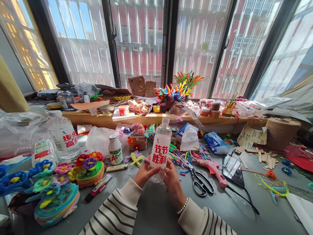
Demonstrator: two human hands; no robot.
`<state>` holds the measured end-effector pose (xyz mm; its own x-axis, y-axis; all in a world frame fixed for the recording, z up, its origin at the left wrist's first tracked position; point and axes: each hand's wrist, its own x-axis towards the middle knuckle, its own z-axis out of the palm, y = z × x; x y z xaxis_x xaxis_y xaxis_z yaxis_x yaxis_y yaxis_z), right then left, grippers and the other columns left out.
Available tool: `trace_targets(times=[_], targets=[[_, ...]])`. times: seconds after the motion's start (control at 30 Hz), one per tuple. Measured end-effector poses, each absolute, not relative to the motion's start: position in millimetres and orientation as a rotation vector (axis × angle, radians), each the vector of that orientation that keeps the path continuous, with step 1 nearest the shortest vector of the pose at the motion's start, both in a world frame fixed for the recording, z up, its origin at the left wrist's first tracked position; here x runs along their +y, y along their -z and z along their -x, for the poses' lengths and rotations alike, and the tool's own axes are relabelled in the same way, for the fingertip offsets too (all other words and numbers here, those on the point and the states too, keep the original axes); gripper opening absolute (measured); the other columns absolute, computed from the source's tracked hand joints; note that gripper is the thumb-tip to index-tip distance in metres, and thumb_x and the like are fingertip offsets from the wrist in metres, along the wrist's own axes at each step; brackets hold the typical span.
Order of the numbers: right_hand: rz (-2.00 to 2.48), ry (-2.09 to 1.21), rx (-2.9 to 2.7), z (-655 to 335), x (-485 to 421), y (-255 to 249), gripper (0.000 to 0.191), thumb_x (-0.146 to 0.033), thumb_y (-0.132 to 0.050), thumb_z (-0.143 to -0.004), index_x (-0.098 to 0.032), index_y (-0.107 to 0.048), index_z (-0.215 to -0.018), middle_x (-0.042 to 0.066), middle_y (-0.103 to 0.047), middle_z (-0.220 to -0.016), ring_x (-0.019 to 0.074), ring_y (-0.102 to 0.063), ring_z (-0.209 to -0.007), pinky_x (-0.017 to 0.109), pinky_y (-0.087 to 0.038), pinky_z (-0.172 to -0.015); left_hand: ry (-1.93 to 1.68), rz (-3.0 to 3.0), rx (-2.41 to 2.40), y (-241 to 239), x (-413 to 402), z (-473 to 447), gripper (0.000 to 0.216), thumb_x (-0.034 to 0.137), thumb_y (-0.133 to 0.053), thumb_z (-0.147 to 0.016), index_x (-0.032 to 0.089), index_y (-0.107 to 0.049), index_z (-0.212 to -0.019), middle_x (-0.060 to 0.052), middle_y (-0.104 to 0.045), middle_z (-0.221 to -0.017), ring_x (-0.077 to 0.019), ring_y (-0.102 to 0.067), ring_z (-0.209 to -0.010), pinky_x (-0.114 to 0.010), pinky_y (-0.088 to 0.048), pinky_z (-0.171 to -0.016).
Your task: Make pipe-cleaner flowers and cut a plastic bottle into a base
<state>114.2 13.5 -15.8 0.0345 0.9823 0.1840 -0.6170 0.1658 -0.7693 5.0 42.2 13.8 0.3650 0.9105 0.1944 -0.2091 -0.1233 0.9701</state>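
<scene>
A clear plastic bottle (160, 151) with a white label and red characters stands upright between my hands, its white cap on. My left hand (146, 173) wraps the lower left side, the thumb across the front. From the right, my right hand (173, 181) grips the lower side of the same bottle. My palms hide parts of its lower sides. Left of it are a yellow pipe-cleaner flower (137, 159) and a small white drink bottle (114, 150). On the right lie black-handled scissors (199, 182) and a pink glue gun (214, 169).
A second labelled bottle (64, 137) stands at the left, behind colourful pipe-cleaner flower pieces (56, 202). A utility knife (99, 187) lies near my left sleeve. Beyond the glue gun are a phone (233, 171) and a brown roll (281, 133). A cluttered wooden ledge (146, 121) runs below the windows.
</scene>
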Motion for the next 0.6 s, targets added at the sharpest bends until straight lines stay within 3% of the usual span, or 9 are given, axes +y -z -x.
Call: trace_targets(times=[0.2,0.43,0.6], targets=[[0.676,-1.245,-0.835,-112.6,14.9,18.6,0.047,-0.041,-0.053,-0.066,-0.022,-0.042,-0.108,0.004,-0.050,-0.110,0.0217,-0.045,-0.102,0.035,-0.037,-0.083,-1.220,-1.331,0.648,-11.5,46.0,-4.4,0.056,0.036,-0.060,-0.059,0.019,-0.043,-0.109,-0.008,-0.056,-0.103,-0.0250,-0.048,-0.098,-0.038,-0.036,-0.084],[0.623,-1.233,-0.858,-106.1,18.3,19.5,0.056,-0.048,-0.053,-0.064,-0.021,-0.041,-0.112,0.005,-0.049,-0.114,0.0218,-0.040,-0.108,0.037,-0.027,-0.092,-1.248,-1.291,0.557,-10.4,46.2,-5.4,0.051,0.038,-0.058,-0.062,0.017,-0.045,-0.107,-0.008,-0.056,-0.103,-0.0246,-0.047,-0.100,-0.037,-0.035,-0.087],[0.655,-1.228,-0.865,-106.1,16.6,18.6,0.051,-0.046,-0.053,-0.065,-0.024,-0.043,-0.110,0.003,-0.054,-0.107,0.0215,-0.041,-0.107,0.038,-0.029,-0.091,-1.233,-1.278,0.599,-12.0,45.5,-5.6,0.053,0.040,-0.059,-0.060,0.015,-0.046,-0.106,-0.008,-0.058,-0.101,-0.0257,-0.047,-0.100,-0.039,-0.035,-0.087]])
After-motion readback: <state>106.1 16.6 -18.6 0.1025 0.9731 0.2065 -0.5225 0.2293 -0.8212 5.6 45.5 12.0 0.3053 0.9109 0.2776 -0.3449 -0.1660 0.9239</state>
